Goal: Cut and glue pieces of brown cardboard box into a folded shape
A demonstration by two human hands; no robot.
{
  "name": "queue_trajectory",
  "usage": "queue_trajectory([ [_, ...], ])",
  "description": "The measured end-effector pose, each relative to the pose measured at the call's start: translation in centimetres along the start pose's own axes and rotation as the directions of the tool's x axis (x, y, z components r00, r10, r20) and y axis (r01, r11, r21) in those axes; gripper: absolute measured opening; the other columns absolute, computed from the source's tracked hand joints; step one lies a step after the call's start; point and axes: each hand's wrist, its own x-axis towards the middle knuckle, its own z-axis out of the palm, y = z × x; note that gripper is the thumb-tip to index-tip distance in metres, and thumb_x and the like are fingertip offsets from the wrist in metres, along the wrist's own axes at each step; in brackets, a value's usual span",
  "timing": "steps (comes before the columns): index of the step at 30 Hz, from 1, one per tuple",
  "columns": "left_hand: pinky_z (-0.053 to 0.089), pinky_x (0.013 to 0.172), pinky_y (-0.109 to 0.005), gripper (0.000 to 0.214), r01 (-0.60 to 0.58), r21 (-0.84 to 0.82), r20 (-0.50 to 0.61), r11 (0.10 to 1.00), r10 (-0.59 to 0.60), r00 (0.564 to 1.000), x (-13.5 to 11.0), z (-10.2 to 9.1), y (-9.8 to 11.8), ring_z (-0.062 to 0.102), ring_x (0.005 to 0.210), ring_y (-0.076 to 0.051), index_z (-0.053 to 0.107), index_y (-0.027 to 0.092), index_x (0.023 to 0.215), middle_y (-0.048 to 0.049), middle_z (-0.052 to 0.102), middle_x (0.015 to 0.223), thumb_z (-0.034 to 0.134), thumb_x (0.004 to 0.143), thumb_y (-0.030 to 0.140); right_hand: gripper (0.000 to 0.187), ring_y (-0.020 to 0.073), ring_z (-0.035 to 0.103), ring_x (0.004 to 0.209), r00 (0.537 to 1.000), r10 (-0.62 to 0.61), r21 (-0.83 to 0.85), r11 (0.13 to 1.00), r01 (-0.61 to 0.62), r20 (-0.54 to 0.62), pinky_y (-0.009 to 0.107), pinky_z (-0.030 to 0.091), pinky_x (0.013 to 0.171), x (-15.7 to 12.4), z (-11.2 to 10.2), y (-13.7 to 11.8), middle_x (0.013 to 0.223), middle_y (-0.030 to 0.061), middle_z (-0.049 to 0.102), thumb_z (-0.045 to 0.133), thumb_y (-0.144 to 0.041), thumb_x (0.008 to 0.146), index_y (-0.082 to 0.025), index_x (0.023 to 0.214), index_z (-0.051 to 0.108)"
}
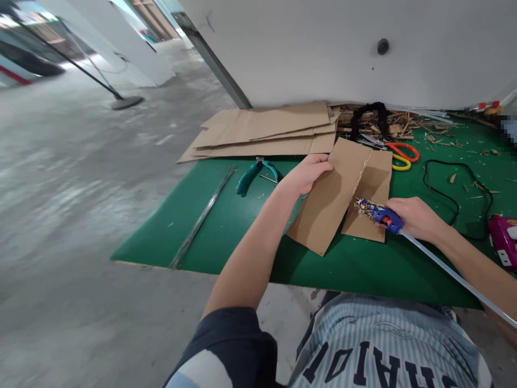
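Firstly, hidden or unclear items.
- Right hand [416, 218]: the fingers are closed round a blue glue gun [382, 215]. The palm covers most of its body, and the nozzle tip is lost in a speckled blob.
- Glue stick [456, 277]: it runs from the gun's back to the lower right and is cut off by the frame edge.
- Left hand [307, 172]: the thumb lies on top of the cardboard, and the fingers are tucked beneath it, unseen.
- Pink item [504, 240]: half cut off at the right edge, kind unclear.
- Pixelated patch [509, 129]: upper right, unreadable.

Pose.
- The left arm reaches from bottom centre to mid-frame. The hand pinches the upper left edge of the left sheet [327, 205].
- The right arm enters from the lower right, with the gun pointing left at the ragged seam where that sheet meets the right sheet [374, 183].
- Both sheets sit at frame centre on the green mat [226, 226].

Counts.
- Sheets at the hands: 2.
- Flat cardboard stack [266, 132]: 1, upper centre; its layers cannot be counted.
- Teal pliers [252, 175]: 1, just left of the left hand.
- Scissors [399, 153]: 1 pair, with red and yellow handles, just above the right sheet.
- Metal rod [202, 218]: 1, on the left of the mat.
- Black cable [456, 194]: 1, right of the sheets.
- Wood scraps [404, 126]: many, upper right.
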Motion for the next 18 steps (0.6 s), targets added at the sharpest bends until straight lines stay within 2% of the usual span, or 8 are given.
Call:
queue_trajectory([
  [4,0.055,0.058,-0.027,0.019,-0.011,0.005,0.007,1.0,0.011,1.0,0.3,-0.2,-0.2,0.067,0.064,-0.017,0.067,0.016,0.085,-0.0037,0.071,0.074,0.058,0.068,0.014,0.035,0.0158,0.06,0.068,0.997,0.015,0.068,0.998,-0.01,-0.071,0.025,0.035,0.057,0.0,0.2,0.1,0.076,0.004,0.062,0.051,-0.053,0.087,-0.02,0.077,0.051],
  [9,0.052,0.055,-0.023,0.014,-0.039,-0.035,-0.037,0.999,0.037,0.999,0.9,-0.3,-0.6,0.065,0.06,-0.014,0.064,0.017,0.078,0.0002,0.069,0.068,0.06,0.066,0.013,0.032,0.0147,0.058,0.065,0.949,0.07,0.199,0.98,-0.007,-0.308,0.023,0.04,0.06,1.2,0.1,1.3,0.072,0.0041,0.061,0.051,-0.051,0.086,-0.02,0.078,0.055],
  [13,0.05,0.051,-0.021,0.009,-0.086,-0.092,-0.131,0.992,0.074,0.989,1.5,-0.6,-0.8,0.063,0.057,-0.013,0.062,0.018,0.072,0.0001,0.067,0.064,0.059,0.065,0.013,0.031,0.0141,0.056,0.06,0.943,0.14,0.308,0.95,-0.043,-0.301,0.024,0.039,0.057,2.4,-0.4,2.2,0.068,0.0028,0.06,0.056,-0.049,0.082,-0.019,0.077,0.059],
  [15,0.05,0.052,-0.022,0.008,-0.105,-0.125,-0.164,0.987,0.084,0.983,1.8,-0.8,-0.9,0.063,0.057,-0.014,0.061,0.018,0.071,-0.0001,0.067,0.064,0.059,0.065,0.014,0.032,0.0132,0.054,0.056,0.935,0.216,0.404,0.91,-0.089,-0.282,0.024,0.038,0.055,2.6,-0.3,2.4,0.064,0.0013,0.059,0.056,-0.05,0.082,-0.019,0.08,0.061],
  [18,0.051,0.053,-0.023,0.009,-0.079,-0.156,-0.204,0.985,0.046,0.978,2.0,-1.0,-1.0,0.063,0.057,-0.014,0.059,0.019,0.071,0.0009,0.065,0.062,0.06,0.065,0.013,0.035,0.0127,0.051,0.053,0.92,0.302,0.511,0.848,-0.139,-0.251,0.024,0.037,0.052,2.2,0.2,2.5,0.06,-0.0003,0.056,0.055,-0.052,0.083,-0.018,0.085,0.062],
])
